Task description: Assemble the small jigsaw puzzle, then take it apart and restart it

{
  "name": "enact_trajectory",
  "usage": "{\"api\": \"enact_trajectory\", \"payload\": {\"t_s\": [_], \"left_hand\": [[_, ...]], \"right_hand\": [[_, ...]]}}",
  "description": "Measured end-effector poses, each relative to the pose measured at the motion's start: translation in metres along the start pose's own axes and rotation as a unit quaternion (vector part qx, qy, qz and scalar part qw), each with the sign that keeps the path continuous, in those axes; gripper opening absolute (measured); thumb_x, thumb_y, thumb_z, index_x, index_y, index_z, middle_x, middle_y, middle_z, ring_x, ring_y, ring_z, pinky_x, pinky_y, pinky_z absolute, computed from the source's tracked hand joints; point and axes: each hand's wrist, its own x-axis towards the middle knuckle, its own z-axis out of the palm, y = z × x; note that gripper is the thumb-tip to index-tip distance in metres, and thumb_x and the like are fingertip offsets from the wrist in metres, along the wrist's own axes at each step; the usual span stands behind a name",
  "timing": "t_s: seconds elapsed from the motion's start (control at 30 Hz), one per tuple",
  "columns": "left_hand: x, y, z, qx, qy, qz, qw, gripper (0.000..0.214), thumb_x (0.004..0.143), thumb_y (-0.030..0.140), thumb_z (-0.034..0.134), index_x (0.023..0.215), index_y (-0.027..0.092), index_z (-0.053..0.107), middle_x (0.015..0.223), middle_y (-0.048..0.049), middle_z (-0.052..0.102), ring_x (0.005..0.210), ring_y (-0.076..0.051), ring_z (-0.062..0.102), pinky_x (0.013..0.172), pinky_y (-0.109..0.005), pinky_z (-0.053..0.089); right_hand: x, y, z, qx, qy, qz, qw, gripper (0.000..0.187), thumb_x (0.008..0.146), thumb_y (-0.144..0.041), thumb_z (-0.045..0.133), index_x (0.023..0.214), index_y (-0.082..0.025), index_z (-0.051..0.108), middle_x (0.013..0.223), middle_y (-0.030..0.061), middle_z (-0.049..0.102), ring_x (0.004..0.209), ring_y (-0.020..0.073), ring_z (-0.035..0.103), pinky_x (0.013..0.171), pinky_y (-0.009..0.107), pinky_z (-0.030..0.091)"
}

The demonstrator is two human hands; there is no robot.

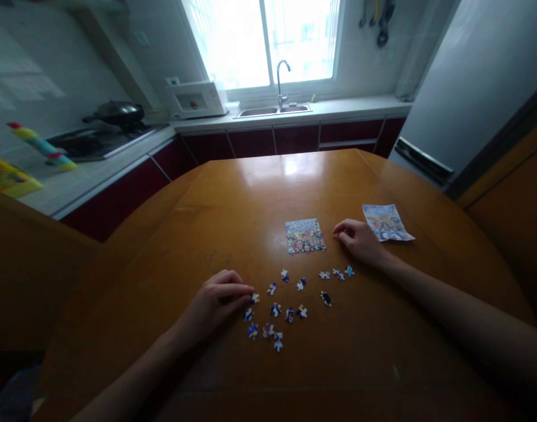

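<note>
A small assembled block of jigsaw puzzle [305, 235] lies near the middle of a round wooden table [233, 205]. Several loose puzzle pieces [290, 305] are scattered in front of it. My left hand [218, 299] rests on the table with fingers curled, pinching a loose piece [255, 298] at its fingertips. My right hand [359, 240] lies just right of the assembled block, fingers curled and resting on the table, with nothing visible in them. A printed reference picture [386, 222] lies right of that hand.
Behind the table runs a kitchen counter with a sink and tap [280, 88], a white microwave [197, 99] and a stove with a wok [119, 111]. A grey fridge [470, 88] stands at the right. Colourful items [40, 146] lie on the left counter.
</note>
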Motion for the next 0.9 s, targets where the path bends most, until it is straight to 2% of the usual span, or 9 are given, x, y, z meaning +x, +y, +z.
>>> {"api": "enact_trajectory", "payload": {"t_s": [0.23,0.43,0.67,0.9], "left_hand": [[0.001,0.003,-0.002,-0.014,0.0,-0.039,0.999,0.02,0.096,0.035,0.061,0.105,0.023,0.074,0.096,-0.0047,0.068,0.085,-0.016,0.064,0.074,-0.026,0.054],[0.002,0.002,-0.002,-0.015,-0.007,-0.047,0.999,0.02,0.097,0.034,0.059,0.105,0.023,0.074,0.097,-0.0048,0.068,0.086,-0.016,0.064,0.075,-0.027,0.053],[0.001,0.003,-0.003,-0.018,-0.007,-0.05,0.999,0.023,0.099,0.035,0.056,0.104,0.022,0.073,0.096,-0.0056,0.067,0.087,-0.017,0.064,0.076,-0.029,0.053],[0.004,0.004,-0.003,-0.023,0.002,-0.049,0.999,0.023,0.099,0.034,0.055,0.104,0.022,0.073,0.094,-0.0047,0.068,0.084,-0.016,0.065,0.074,-0.027,0.053]], "right_hand": [[-0.001,-0.003,0.0,0.009,-0.014,-0.022,1.0,0.014,0.079,-0.019,0.057,0.082,-0.018,0.071,0.084,0.006,0.071,0.074,0.0181,0.06,0.069,0.032,0.046],[-0.005,-0.006,-0.006,0.007,-0.053,-0.046,0.998,0.016,0.083,-0.017,0.057,0.088,-0.018,0.072,0.085,0.0056,0.068,0.073,0.0162,0.058,0.068,0.031,0.046],[-0.021,-0.032,-0.02,-0.006,-0.136,-0.074,0.988,0.012,0.084,-0.015,0.062,0.082,-0.02,0.073,0.08,0.0039,0.065,0.069,0.0145,0.057,0.063,0.029,0.045],[-0.043,-0.056,-0.017,-0.069,-0.195,-0.081,0.975,0.006,0.083,-0.025,0.072,0.078,-0.023,0.072,0.084,0.0046,0.066,0.073,0.0164,0.059,0.065,0.03,0.046]]}}
